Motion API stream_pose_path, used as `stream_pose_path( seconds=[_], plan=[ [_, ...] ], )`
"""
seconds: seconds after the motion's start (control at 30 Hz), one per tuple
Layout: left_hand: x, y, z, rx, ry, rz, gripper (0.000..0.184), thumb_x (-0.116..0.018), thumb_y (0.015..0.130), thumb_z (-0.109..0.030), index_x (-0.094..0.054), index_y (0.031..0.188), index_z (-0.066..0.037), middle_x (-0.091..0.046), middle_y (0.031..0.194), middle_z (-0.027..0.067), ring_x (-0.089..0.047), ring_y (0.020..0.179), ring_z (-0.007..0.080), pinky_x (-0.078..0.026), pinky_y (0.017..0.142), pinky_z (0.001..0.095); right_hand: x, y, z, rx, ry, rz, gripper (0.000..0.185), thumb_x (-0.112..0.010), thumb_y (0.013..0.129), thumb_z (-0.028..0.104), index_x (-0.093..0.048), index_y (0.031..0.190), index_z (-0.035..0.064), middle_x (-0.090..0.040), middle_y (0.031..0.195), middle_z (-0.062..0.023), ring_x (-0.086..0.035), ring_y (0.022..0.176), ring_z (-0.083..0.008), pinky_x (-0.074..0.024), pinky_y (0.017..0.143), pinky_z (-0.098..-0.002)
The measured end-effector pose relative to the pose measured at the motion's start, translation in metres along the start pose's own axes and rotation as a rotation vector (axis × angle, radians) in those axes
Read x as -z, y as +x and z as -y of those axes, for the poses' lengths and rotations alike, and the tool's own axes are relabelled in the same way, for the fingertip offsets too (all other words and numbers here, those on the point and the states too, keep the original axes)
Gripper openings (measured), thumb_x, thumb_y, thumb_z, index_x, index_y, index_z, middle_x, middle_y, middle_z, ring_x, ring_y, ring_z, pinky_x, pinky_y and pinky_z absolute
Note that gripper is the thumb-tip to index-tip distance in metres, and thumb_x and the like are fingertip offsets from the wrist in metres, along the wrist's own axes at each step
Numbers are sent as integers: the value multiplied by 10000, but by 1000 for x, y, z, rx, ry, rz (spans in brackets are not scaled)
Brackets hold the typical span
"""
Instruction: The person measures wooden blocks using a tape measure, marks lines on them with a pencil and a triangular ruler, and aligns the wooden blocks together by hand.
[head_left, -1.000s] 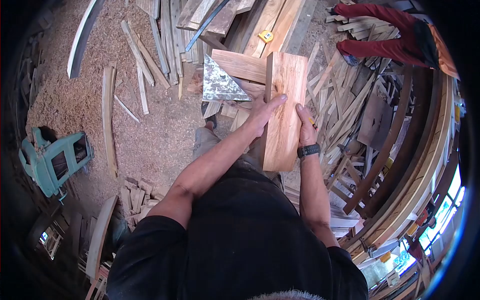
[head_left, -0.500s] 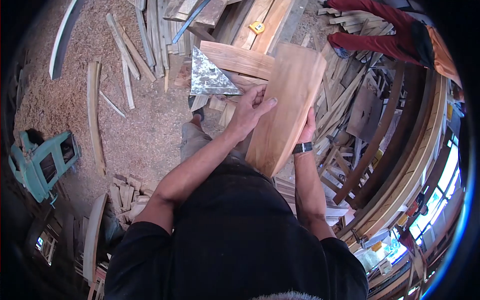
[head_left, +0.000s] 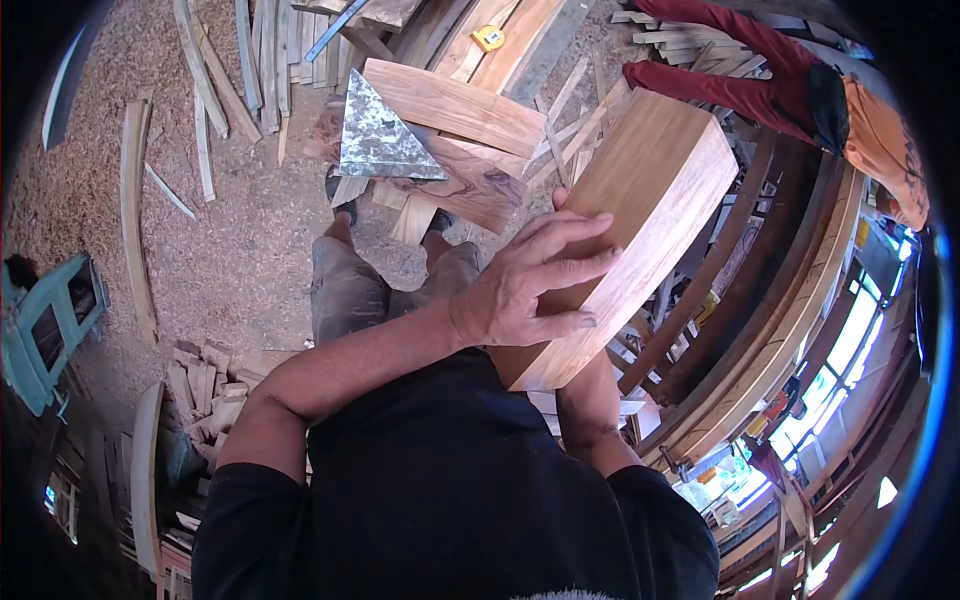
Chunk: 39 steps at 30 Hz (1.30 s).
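Observation:
A thick wooden block (head_left: 650, 180) is tilted up in front of me, its top face and paler long side showing. My left hand (head_left: 530, 275) lies on its near part with fingers spread, the tips over the edge between the two faces. My right hand is behind the block and mostly hidden, holding it from the far side; only my right forearm (head_left: 592, 405) shows below it. Left of the block, a stained triangular plate (head_left: 382, 138) lies against a wooden board (head_left: 455, 105). Under them sits a dark-grained piece of wood (head_left: 465, 180).
A yellow tape measure (head_left: 488, 38) sits on long planks. Another person in red trousers (head_left: 715, 95) is at upper right, by scattered wood strips. Long curved timbers (head_left: 790, 330) run down the right. A green metal machine frame (head_left: 55, 325) stands at left on the shaving-covered floor.
The block has turned so its long side faces me, and it has shifted right. My left hand has moved onto it with fingers spread. My right hand has gone behind it. The view has shifted.

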<state>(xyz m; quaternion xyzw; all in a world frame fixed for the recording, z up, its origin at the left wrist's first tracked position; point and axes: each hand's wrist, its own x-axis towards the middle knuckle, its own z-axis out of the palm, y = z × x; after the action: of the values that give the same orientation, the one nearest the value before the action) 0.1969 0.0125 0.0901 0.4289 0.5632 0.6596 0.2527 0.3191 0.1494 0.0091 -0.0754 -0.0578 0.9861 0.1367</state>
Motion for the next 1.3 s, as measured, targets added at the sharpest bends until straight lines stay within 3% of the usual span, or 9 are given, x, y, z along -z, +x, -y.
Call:
stream_pose_path(
  seconds=[0.1,0.3,0.33,0.47,0.57,0.67,0.9,1.1,1.3],
  plan=[
    [0,-4,2,-44,-24,6,647,-830,827,-202,-615,1425,-82,-462,1549,193,-453,1431,372,-381,1186,458,-3,2,0,5,-54,-21,854,-484,978,655,-354,1578,61,-469,1551,-222,-496,1372,-419,-431,1134,-550],
    [6,-11,16,414,-365,-286,433,-765,885,-81,-631,1288,4,-622,1365,192,-631,1258,271,-518,1057,371,-6,8,19,28,-450,-412,851,-445,990,672,-361,1573,57,-472,1548,-223,-499,1367,-420,-447,1121,-542],
    [4,-17,35,438,-405,-308,340,-737,922,-95,-637,1229,12,-658,1298,178,-652,1205,218,-551,993,339,-8,3,25,94,-430,-618,920,-617,929,621,-336,1583,38,-477,1540,-233,-497,1374,-419,-415,1148,-571],
    [50,-32,73,503,-158,-252,344,-709,950,-72,-614,1274,-8,-671,1288,122,-668,1144,224,-531,1004,366,4,4,35,-34,-499,-698,725,-659,960,512,-500,1478,30,-634,1386,-179,-628,1234,-320,-502,1073,-469],
    [96,-41,91,325,547,-378,542,-780,884,-166,-564,1362,-33,-582,1396,197,-564,1293,326,-425,1114,455,14,10,44,-138,-593,-704,673,-661,969,480,-531,1440,18,-687,1296,-151,-681,1134,-272,-543,1017,-409],
    [117,-56,113,442,945,-420,812,-837,809,-281,-447,1476,-29,-461,1493,253,-412,1415,406,-302,1194,495,2,26,53,-177,-593,-688,600,-688,958,392,-564,1387,-8,-716,1220,-148,-714,1057,-253,-577,956,-386],
    [145,-69,143,522,891,-379,969,-813,812,-405,-324,1560,-29,-340,1603,261,-272,1497,451,-187,1219,580,12,89,113,-352,-919,-576,673,-807,850,264,-556,1412,-9,-710,1230,-148,-713,1061,-232,-564,961,-345],
    [152,-64,143,538,1008,-328,917,-821,797,-396,-396,1534,-55,-388,1600,219,-311,1485,444,-211,1230,536,36,163,134,-569,-1548,-419,820,-862,774,368,-562,1442,-1,-673,1307,-151,-639,1194,-236,-479,1052,-336],
    [153,-72,146,518,995,-325,846,-800,823,-377,-436,1518,-61,-384,1608,206,-280,1510,438,-194,1236,534,70,206,111,-597,-1641,-171,823,-874,754,413,-591,1442,62,-646,1354,-137,-585,1267,-251,-430,1109,-370]
  ],
)
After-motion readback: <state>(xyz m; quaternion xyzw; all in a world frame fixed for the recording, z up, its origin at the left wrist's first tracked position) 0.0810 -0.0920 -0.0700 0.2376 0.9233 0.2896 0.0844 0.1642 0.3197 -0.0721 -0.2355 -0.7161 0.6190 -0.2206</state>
